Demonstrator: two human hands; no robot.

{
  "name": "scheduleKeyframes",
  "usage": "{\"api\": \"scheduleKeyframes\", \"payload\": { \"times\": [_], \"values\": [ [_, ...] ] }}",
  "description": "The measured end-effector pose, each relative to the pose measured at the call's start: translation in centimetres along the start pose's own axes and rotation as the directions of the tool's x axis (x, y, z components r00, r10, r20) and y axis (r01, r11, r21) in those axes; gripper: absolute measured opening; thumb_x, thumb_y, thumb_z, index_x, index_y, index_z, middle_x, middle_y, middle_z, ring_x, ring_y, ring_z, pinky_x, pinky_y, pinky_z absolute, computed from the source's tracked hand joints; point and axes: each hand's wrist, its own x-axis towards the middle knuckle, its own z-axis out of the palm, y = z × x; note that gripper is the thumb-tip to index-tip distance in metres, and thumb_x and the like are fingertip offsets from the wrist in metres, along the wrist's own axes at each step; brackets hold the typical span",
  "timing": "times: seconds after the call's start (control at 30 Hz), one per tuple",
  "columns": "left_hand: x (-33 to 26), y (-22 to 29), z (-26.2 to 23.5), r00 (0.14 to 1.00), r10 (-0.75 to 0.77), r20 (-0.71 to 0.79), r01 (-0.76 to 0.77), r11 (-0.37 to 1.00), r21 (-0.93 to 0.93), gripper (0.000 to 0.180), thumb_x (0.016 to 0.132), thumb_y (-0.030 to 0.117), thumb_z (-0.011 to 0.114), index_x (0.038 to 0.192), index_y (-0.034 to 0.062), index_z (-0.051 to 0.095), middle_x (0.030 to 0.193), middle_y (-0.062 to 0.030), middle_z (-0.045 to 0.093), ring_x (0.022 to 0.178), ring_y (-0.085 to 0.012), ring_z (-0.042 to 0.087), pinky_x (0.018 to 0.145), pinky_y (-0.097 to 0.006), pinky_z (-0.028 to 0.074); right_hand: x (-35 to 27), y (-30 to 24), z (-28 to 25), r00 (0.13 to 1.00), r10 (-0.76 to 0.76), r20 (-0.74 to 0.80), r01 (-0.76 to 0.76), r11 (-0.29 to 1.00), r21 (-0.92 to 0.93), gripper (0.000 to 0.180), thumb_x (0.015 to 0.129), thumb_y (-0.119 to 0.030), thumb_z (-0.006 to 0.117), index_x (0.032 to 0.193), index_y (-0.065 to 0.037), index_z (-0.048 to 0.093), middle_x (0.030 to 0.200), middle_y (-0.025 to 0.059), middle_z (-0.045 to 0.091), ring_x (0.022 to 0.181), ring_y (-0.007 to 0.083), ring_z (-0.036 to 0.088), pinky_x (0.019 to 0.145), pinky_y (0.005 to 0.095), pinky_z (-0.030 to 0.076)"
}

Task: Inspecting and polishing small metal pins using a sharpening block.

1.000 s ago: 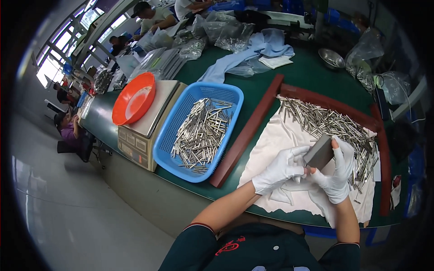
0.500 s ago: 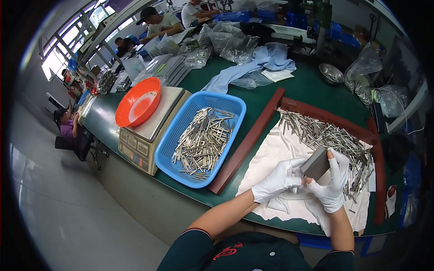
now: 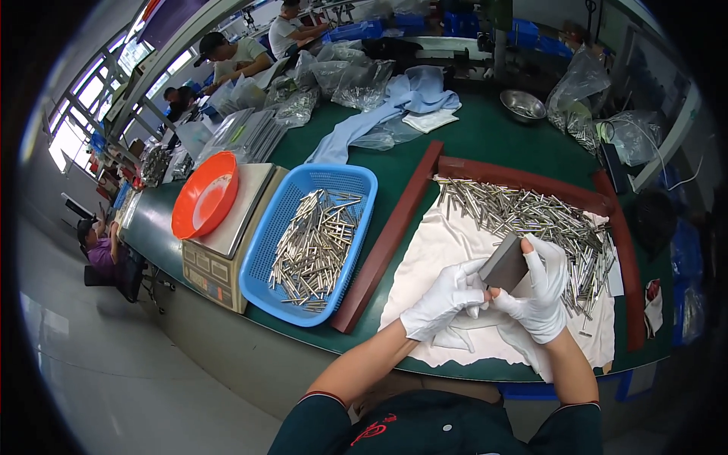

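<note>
Green workbench [image 3: 485, 144] bears white cloth [image 3: 432, 258] in a busy workshop.

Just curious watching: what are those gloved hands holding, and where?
A grey block: right hand wraps its right side, left hand pinches its lower-left edge.

One blue basket [image 3: 267, 265], one orange bowl [image 3: 203, 195], one steel bowl [image 3: 523, 105], two gloved hands [image 3: 444, 299]

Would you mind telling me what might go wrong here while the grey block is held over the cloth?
The flat grey block is pinched only between the white-gloved left hand and right hand; smooth gloves might let it slip. The loose pile of thin metal pins lies close by on the white cloth, so a drop could scatter them.
</note>
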Motion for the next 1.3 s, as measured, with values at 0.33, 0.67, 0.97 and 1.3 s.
{"api": "scheduleKeyframes", "payload": {
  "times": [0.33,0.67,0.97,1.3],
  "values": [
    [0.6,0.1,-1.2,0.982,0.134,-0.135,-0.123,0.989,0.086,0.068,0.084,0.007,0.071,0.144,0.0021,0.040,0.077,0.0026,0.056,0.065,-0.0046,0.055,0.061,-0.019,0.044,-0.4,2.5,0.1,0.982,0.085,-0.166,-0.099,0.992,-0.077,0.079,0.063,-0.024,0.081,0.132,-0.002,0.049,0.117,0.0151,0.054,0.101,0.0309,0.052,0.086,0.0408,0.044],
    [1.0,-0.4,-0.8,0.998,0.044,-0.054,-0.046,0.998,-0.036,0.071,0.083,0.010,0.070,0.146,0.0028,0.037,0.083,-0.0045,0.062,0.065,-0.0076,0.059,0.062,-0.020,0.047,-1.2,2.5,0.4,0.993,0.092,-0.068,-0.089,0.995,0.038,0.080,0.066,-0.029,0.081,0.134,-0.002,0.049,0.120,0.0148,0.053,0.106,0.0294,0.053,0.090,0.0388,0.044],
    [0.9,-0.7,-0.7,0.999,0.043,-0.024,-0.043,0.998,-0.034,0.071,0.083,0.010,0.070,0.145,0.0004,0.037,0.081,-0.0063,0.063,0.065,-0.0096,0.060,0.061,-0.021,0.048,-1.3,1.8,1.2,0.994,0.072,-0.081,-0.069,0.997,0.034,0.079,0.062,-0.031,0.081,0.130,-0.003,0.052,0.118,0.0137,0.055,0.102,0.0300,0.054,0.087,0.0402,0.045],
    [0.9,-0.7,-0.5,0.994,0.073,-0.083,-0.077,0.996,-0.042,0.072,0.082,0.008,0.071,0.145,-0.0007,0.035,0.081,-0.0070,0.064,0.065,-0.0113,0.059,0.063,-0.023,0.047,-1.2,1.6,1.3,0.990,0.144,0.004,-0.144,0.983,0.112,0.080,0.064,-0.027,0.083,0.133,-0.003,0.050,0.121,0.0153,0.054,0.105,0.0300,0.054,0.091,0.0395,0.044]
  ]
}}
